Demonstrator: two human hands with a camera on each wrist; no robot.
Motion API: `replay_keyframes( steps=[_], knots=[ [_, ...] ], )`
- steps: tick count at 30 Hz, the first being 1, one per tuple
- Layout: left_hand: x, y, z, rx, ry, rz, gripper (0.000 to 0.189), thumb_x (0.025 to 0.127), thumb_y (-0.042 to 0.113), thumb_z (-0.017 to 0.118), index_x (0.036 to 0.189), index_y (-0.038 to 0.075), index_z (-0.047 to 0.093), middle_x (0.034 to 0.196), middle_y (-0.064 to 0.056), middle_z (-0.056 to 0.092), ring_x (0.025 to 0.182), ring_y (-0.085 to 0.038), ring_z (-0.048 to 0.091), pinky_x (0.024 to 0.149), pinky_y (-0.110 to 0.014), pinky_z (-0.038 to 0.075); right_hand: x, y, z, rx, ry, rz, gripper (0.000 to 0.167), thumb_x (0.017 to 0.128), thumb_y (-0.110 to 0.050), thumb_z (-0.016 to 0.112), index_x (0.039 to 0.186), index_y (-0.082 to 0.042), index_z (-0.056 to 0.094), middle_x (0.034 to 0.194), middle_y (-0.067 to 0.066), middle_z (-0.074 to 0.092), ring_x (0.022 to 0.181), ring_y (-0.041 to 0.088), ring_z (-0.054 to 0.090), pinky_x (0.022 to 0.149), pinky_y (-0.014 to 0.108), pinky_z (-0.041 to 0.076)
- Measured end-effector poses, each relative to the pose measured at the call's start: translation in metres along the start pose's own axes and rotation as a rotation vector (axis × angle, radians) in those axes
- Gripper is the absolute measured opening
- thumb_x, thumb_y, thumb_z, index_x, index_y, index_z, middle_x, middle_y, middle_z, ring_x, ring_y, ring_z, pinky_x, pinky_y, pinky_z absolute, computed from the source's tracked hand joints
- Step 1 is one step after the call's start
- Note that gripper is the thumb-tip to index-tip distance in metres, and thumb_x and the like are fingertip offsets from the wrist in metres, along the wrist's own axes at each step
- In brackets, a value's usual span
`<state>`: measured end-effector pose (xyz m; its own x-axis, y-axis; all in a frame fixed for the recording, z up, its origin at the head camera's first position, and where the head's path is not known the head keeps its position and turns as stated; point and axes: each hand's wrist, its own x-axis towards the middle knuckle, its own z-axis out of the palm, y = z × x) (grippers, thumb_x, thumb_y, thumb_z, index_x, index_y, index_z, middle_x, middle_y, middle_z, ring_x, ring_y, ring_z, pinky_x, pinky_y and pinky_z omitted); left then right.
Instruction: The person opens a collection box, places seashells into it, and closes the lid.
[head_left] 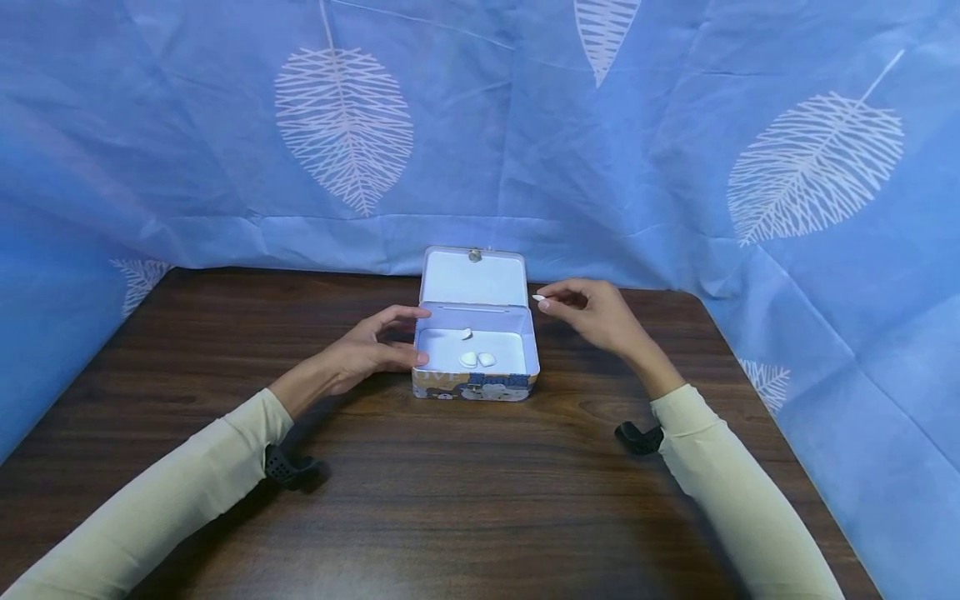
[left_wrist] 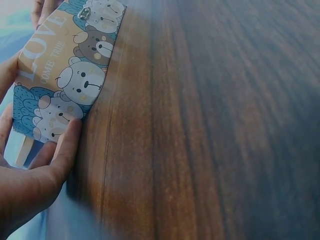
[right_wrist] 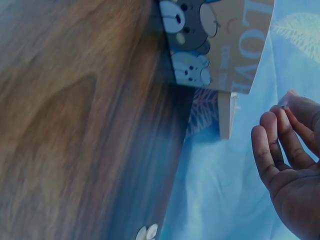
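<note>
An open tin box point(head_left: 476, 387) with cartoon bears and the word LOVE on its side stands on the table, lid point(head_left: 474, 279) raised behind it. A few small white, shell-like pieces point(head_left: 468, 360) lie inside. My left hand point(head_left: 352, 354) holds the box by its left side, thumb near the front and fingers farther back. To the right of the lid, my right hand point(head_left: 596, 315) pinches a small white piece point(head_left: 538, 297) between thumb and fingertip, apart from the box. That piece's exact kind is hard to tell.
The box stands on a dark wooden table point(head_left: 450, 500), towards its far edge. Behind hangs a blue cloth point(head_left: 525, 150) with white leaf prints. More white shell-like pieces point(right_wrist: 146, 232) appear at the lower edge of the right wrist view.
</note>
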<state>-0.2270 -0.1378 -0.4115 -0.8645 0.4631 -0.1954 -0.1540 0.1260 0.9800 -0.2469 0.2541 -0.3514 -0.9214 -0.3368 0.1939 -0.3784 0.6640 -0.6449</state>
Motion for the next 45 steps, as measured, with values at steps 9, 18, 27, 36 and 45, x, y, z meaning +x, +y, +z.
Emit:
replay_keyframes(
  steps=[9, 18, 27, 36, 45],
  knots=[
    [0.002, 0.001, 0.004, 0.004, -0.009, 0.000, 0.082, 0.098, 0.009, 0.087, 0.170, 0.021, 0.048, 0.179, -0.019, 0.030, 0.162, -0.043, 0.041, 0.122, -0.051, 0.054, 0.001, -0.017, 0.011, 0.028, -0.011, -0.021, 0.029, 0.112, -0.026, 0.075, 0.135, -0.011, 0.082, 0.120, 0.012, 0.083, 0.105, 0.027, 0.076, 0.088, 0.035, 0.061],
    [0.000, 0.000, 0.000, -0.002, -0.006, -0.007, 0.082, 0.099, 0.009, 0.086, 0.170, 0.021, 0.047, 0.179, -0.020, 0.029, 0.161, -0.045, 0.044, 0.119, -0.047, 0.058, 0.010, -0.032, 0.025, 0.091, -0.052, -0.043, 0.029, 0.110, -0.025, 0.077, 0.134, -0.010, 0.082, 0.118, 0.012, 0.083, 0.104, 0.027, 0.075, 0.090, 0.041, 0.060],
    [-0.001, -0.001, -0.002, 0.004, -0.011, -0.008, 0.082, 0.099, 0.009, 0.086, 0.171, 0.021, 0.046, 0.179, -0.020, 0.029, 0.161, -0.045, 0.042, 0.121, -0.049, 0.056, 0.015, -0.036, 0.038, 0.119, -0.069, -0.054, 0.027, 0.109, -0.022, 0.079, 0.131, -0.008, 0.083, 0.117, 0.013, 0.083, 0.103, 0.026, 0.076, 0.090, 0.038, 0.062],
    [-0.003, 0.002, -0.001, -0.009, -0.007, -0.023, 0.083, 0.100, 0.006, 0.085, 0.171, 0.019, 0.045, 0.180, -0.021, 0.028, 0.163, -0.045, 0.039, 0.124, -0.053, 0.053, 0.016, -0.038, 0.040, 0.112, -0.073, -0.054, 0.029, 0.109, -0.025, 0.079, 0.132, -0.008, 0.083, 0.118, 0.012, 0.084, 0.104, 0.027, 0.078, 0.091, 0.041, 0.064],
    [0.000, 0.002, -0.001, -0.011, -0.007, -0.019, 0.083, 0.099, 0.007, 0.085, 0.171, 0.021, 0.046, 0.179, -0.020, 0.029, 0.162, -0.045, 0.041, 0.126, -0.055, 0.052, 0.008, -0.031, 0.030, 0.100, -0.059, -0.042, 0.030, 0.110, -0.027, 0.078, 0.133, -0.009, 0.082, 0.118, 0.011, 0.084, 0.103, 0.025, 0.076, 0.088, 0.035, 0.062]
  ],
)
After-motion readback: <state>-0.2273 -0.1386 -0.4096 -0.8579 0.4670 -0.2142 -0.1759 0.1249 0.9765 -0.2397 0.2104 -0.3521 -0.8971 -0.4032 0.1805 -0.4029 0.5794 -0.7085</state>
